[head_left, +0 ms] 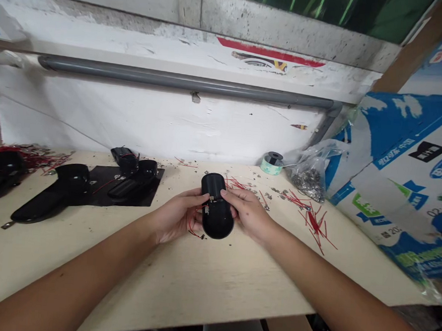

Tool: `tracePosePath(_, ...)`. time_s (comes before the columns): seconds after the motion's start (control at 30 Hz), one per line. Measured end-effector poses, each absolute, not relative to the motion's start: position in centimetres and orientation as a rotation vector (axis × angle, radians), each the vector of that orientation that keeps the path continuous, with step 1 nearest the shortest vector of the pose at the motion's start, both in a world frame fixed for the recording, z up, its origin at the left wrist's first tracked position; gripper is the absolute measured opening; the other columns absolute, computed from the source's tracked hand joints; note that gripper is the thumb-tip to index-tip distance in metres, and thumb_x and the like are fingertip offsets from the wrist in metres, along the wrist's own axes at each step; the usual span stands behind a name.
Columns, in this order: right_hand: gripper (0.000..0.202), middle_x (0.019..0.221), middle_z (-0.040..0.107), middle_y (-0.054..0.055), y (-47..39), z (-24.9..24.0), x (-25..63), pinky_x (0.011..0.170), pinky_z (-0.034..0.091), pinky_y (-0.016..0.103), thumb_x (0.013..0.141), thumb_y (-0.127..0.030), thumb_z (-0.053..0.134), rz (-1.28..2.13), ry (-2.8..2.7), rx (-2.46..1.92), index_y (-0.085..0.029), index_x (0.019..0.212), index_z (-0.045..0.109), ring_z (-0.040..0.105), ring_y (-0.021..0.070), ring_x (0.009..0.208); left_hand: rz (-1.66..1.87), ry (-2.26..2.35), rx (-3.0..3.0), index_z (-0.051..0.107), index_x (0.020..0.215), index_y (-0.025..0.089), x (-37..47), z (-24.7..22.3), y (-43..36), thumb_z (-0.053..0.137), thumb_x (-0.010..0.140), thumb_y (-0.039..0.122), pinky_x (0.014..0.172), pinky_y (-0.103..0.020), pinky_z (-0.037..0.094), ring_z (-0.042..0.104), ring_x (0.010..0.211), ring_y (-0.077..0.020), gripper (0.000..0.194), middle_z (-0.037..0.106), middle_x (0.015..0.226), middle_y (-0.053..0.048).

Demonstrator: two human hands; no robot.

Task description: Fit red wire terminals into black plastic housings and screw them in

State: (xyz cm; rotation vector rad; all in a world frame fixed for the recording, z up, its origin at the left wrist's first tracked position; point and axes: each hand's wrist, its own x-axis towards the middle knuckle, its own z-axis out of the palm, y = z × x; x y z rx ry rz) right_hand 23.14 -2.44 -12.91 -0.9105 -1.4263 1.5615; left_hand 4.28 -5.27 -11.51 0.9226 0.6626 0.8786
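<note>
A black plastic housing (217, 221) with a rounded lower end is held upright between both hands above the table. My left hand (178, 213) grips its left edge, the thumb pressed near a small metal contact at the middle. My right hand (250, 213) closes on the right edge, its thumb on the front face near the same spot. A thin red wire (191, 226) with a small metal end hangs beside the left fingers. The fingers behind the housing are partly hidden.
Similar black housings (50, 196) lie at the left, some on a black sheet (128, 199). Red wires (315, 225) and small metal pieces are scattered at right. A clear bag (309, 179) of metal parts, a tape roll (272, 164) and a blue-white carton (401, 188) stand beyond.
</note>
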Motion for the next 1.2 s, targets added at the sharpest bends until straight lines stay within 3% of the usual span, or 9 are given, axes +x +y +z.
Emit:
tracePosePath(0.17, 0.046, 0.053, 0.041, -0.005, -2.0, -12.8, 23.3, 0.039, 0.036, 0.022, 0.082, -0.063, 0.063, 1.540, -1.475, -0.996, -0.017, 0.082, 0.056, 0.039, 0.0086, 0.041, 0.890, 0.769, 0.902, 0.060, 0.114, 0.014, 4.5, -11.3, -5.1, 0.065, 0.086, 0.033, 0.047, -0.025, 0.048, 0.061, 0.059, -0.0144, 0.034, 0.063, 0.087, -0.009)
tracePosePath(0.27, 0.043, 0.058, 0.050, -0.002, -1.1, -12.4, 24.5, 0.048, 0.039, 0.023, 0.089, -0.059, 0.056, 1.106, -1.622, -1.074, -0.016, 0.095, 0.065, 0.044, 0.0103, 0.048, 1.003, 0.890, 0.837, 0.061, 0.104, 0.013, 4.4, -10.8, -5.0, 0.065, 0.085, 0.029, 0.045, -0.024, 0.045, 0.054, 0.051, -0.0110, 0.026, 0.058, 0.075, -0.004)
tracePosePath(0.33, 0.035, 0.072, 0.061, 0.003, -0.5, -12.1, 25.5, 0.060, 0.042, 0.024, 0.091, -0.049, 0.056, 0.709, -1.746, -1.161, -0.016, 0.095, 0.069, 0.054, 0.0128, 0.062, 1.090, 0.978, 0.782, 0.060, 0.102, 0.013, 4.3, -10.6, -4.8, 0.064, 0.084, 0.028, 0.046, -0.023, 0.042, 0.054, 0.053, -0.0109, 0.023, 0.058, 0.074, -0.003)
tracePosePath(0.53, 0.029, 0.102, 0.069, 0.007, -0.1, -12.1, 26.8, 0.071, 0.041, 0.031, 0.087, -0.038, 0.059, 0.161, -2.118, -1.641, -0.029, 0.111, 0.073, 0.062, 0.0258, 0.090, 1.222, 1.244, 1.019, 0.053, 0.128, 0.021, 3.6, -11.6, -4.1, 0.073, 0.077, 0.036, 0.065, -0.028, 0.048, 0.064, 0.088, -0.0221, 0.056, 0.064, 0.116, -0.012)
tracePosePath(0.63, 0.026, 0.098, 0.069, 0.009, -0.1, -12.5, 26.6, 0.072, 0.040, 0.032, 0.089, -0.035, 0.056, 0.077, -2.168, -1.681, -0.027, 0.105, 0.075, 0.062, 0.0270, 0.089, 1.255, 1.293, 1.218, 0.046, 0.139, 0.023, 3.3, -11.9, -4.2, 0.074, 0.076, 0.035, 0.076, -0.033, 0.048, 0.064, 0.092, -0.0242, 0.070, 0.065, 0.116, -0.013)
tracePosePath(0.77, 0.027, 0.097, 0.070, 0.005, -0.1, -12.7, 26.3, 0.073, 0.041, 0.031, 0.091, -0.036, 0.053, 0.063, -2.162, -1.683, -0.030, 0.108, 0.074, 0.063, 0.0238, 0.088, 1.051, 1.490, 1.538, 0.047, 0.141, 0.023, 3.4, -11.4, -4.6, 0.064, 0.082, 0.039, 0.080, -0.036, 0.046, 0.064, 0.087, -0.0253, 0.064, 0.069, 0.104, -0.011)
tracePosePath(1.0, 0.026, 0.098, 0.069, 0.000, -0.4, -12.8, 25.2, 0.072, 0.040, 0.028, 0.095, -0.041, 0.050, 0.077, -2.283, -1.676, -0.034, 0.103, 0.073, 0.062, 0.0212, 0.091, 0.886, 1.772, 1.748, 0.049, 0.139, 0.020, 3.4, -12.0, -4.0, 0.056, 0.082, 0.036, 0.095, -0.042, 0.046, 0.061, 0.112, -0.0306, 0.060, 0.067, 0.118, -0.014)
tracePosePath(1.2, 0.023, 0.088, 0.068, 0.003, -0.1, -12.9, 24.6, 0.066, 0.035, 0.027, 0.094, -0.030, 0.047, -0.035, -2.328, -1.698, -0.024, 0.095, 0.069, 0.061, 0.0220, 0.084, 0.929, 1.813, 1.847, 0.053, 0.133, 0.019, 3.4, -12.1, -4.0, 0.055, 0.082, 0.032, 0.104, -0.046, 0.041, 0.049, 0.127, -0.0321, 0.053, 0.055, 0.136, -0.015)
